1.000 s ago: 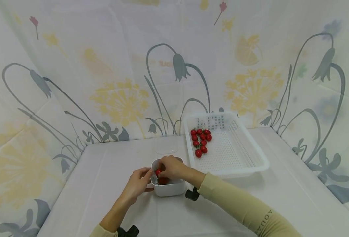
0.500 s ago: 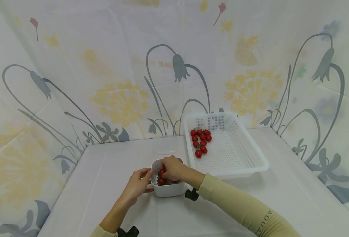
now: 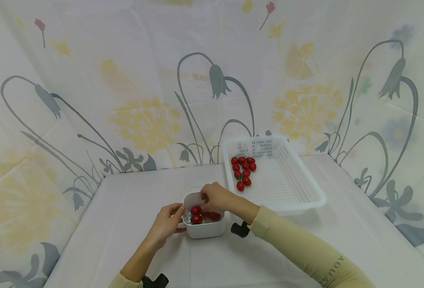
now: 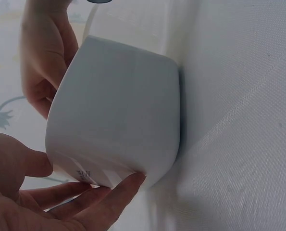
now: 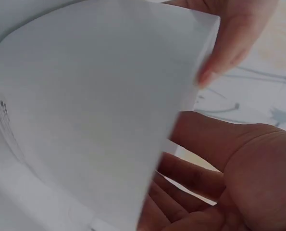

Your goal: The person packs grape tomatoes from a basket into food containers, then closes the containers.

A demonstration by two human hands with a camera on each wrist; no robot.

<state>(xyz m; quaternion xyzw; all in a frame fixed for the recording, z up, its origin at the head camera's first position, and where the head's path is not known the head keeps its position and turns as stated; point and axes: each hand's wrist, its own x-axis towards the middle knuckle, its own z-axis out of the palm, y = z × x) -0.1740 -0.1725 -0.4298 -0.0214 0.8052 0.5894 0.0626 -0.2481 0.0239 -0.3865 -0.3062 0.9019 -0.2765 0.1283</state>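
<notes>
A small white box (image 3: 205, 231) stands on the table with several cherry tomatoes (image 3: 196, 219) inside. My left hand (image 3: 167, 224) holds its left side, thumb at the rim and fingers against the outer wall; the left wrist view shows those fingertips (image 4: 133, 180) on the box's side. Over the box's right rim reaches my right hand (image 3: 219, 198), its fingers bent down inside above the tomatoes. In the right wrist view the box wall (image 5: 94, 106) hides the tips of the right hand (image 5: 248, 168); nothing shows between thumb and fingers.
A white perforated basket (image 3: 321, 200) stands behind and to the right, with several cherry tomatoes (image 3: 246, 173) along its left side. A clear, faint lid (image 3: 200, 183) lies behind the box. Floral cloth (image 3: 143, 124) hangs at the back and sides.
My right hand has risen and drawn back right, up from the box's contents, uncovering more tomatoes. My left hand has stayed on the box.
</notes>
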